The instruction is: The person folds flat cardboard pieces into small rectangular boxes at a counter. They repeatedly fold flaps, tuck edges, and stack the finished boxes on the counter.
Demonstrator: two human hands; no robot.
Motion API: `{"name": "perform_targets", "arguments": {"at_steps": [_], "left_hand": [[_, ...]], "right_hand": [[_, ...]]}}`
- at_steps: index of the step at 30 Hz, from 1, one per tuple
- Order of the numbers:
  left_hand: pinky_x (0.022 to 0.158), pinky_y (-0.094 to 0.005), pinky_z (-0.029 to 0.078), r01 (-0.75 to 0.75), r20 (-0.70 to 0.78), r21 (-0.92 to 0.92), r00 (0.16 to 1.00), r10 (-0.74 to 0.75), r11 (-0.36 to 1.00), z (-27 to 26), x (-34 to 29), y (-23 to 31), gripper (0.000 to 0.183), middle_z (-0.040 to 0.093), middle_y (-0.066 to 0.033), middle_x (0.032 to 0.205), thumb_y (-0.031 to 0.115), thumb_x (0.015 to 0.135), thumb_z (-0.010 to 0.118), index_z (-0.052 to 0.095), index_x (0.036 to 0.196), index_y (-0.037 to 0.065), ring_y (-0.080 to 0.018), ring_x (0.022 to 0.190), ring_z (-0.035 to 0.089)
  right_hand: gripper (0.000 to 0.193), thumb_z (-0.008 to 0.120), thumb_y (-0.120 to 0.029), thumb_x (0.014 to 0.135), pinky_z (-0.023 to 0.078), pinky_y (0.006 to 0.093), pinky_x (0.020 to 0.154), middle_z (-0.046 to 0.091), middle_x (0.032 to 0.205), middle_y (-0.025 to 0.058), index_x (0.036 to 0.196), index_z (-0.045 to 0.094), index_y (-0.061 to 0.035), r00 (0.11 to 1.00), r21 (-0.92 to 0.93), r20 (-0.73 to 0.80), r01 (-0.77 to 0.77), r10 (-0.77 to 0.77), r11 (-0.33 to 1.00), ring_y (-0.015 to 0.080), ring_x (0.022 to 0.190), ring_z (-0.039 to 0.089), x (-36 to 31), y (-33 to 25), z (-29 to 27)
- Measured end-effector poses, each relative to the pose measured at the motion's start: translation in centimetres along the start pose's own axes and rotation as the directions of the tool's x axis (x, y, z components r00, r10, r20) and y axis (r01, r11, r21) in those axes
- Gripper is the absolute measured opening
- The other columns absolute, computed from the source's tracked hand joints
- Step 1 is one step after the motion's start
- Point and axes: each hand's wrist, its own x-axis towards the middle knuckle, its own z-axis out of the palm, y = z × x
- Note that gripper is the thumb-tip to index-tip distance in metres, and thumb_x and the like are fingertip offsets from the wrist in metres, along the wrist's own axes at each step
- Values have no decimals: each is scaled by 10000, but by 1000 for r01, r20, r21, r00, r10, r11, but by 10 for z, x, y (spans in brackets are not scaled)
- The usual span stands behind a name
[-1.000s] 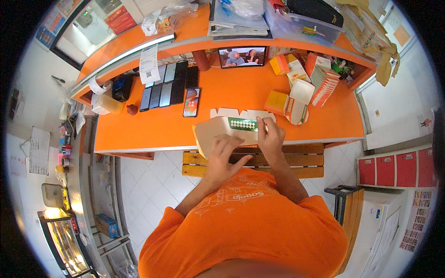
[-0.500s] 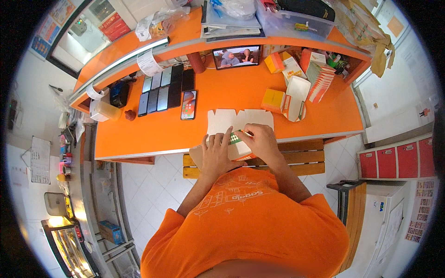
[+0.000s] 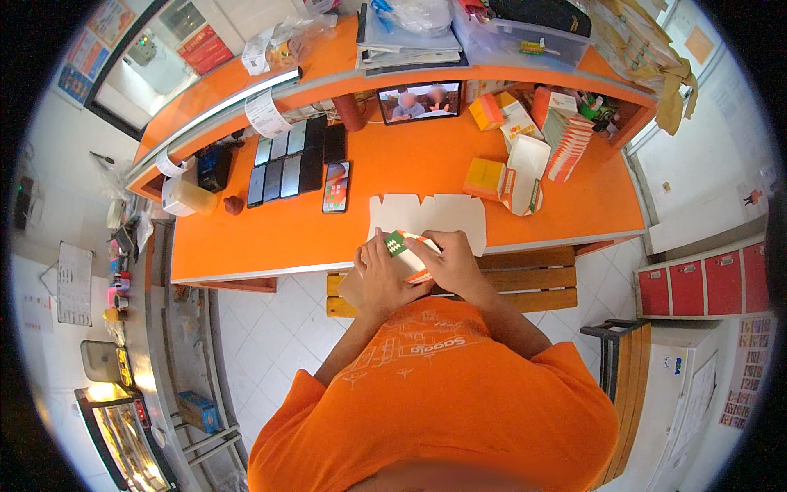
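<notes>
Between my two hands is a partly folded cardboard box, white with green and orange printed patches. My left hand wraps its left side, with the fingers curled on the panel by the green patch. On the right side, my right hand pinches the box's edge between thumb and fingers. Beneath and beyond the hands, a flat white cardboard blank lies at the table's near edge, its far side notched. A piece of brownish cardboard shows below my left hand. The box's underside is hidden.
On the orange table, several phones lie left of centre and a tablet stands behind. To the right are an open carton, a yellow-orange box and a stack of folded cartons. A slatted wooden bench sits below.
The box has turned and tilted in my hands, showing more of its orange edge. My right hand has shifted lower, from the green patch to the right side.
</notes>
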Motion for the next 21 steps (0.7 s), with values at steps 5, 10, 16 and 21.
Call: {"name": "perform_targets", "arguments": {"at_steps": [5, 10, 16, 21], "left_hand": [[1122, -594, 196, 0, 48, -58, 999, 2, 998, 7, -2, -8, 1278, 374, -254, 1433, 614, 576, 837, 281, 1471, -108, -376, 1321, 381], [1119, -659, 177, -90, 31, 155, 996, 87, 984, -1, 8, -1, 1233, 388, -196, 1480, 606, 591, 823, 291, 1525, 1, -350, 1400, 339], [1100, -661, 203, 68, 281, 363, 943, -179, 929, -9, 10, 12, 1166, 446, -115, 1443, 562, 640, 818, 289, 1558, 76, -324, 1370, 376], [1078, -623, 254, 59, 128, 254, 987, -94, 966, -11, 4, 10, 1138, 447, -147, 1406, 515, 645, 834, 299, 1547, 74, -343, 1323, 398]], "right_hand": [[320, 686, -242, 967, 451, 321, 557, 679, 672, 158, 899, 719, 69, 995, 75, -66, 83, -78, 994, 90, 616, 582, -1, 0, 7], [363, 646, -287, 980, 472, 353, 580, 676, 693, 161, 933, 715, 67, 988, 240, -134, -49, 83, 970, 159, 620, 617, 10, 19, -3], [394, 598, -296, 1030, 515, 305, 837, 686, 1116, 102, 1263, 613, 20, 956, 453, 59, -282, 287, 846, 133, 986, 630, 2, 38, 5], [465, 535, -355, 1050, 523, 364, 966, 575, 1334, 101, 1400, 456, -59, 881, 850, 395, -458, 262, 260, 202, 1170, 602, -4, 36, 7]]}}
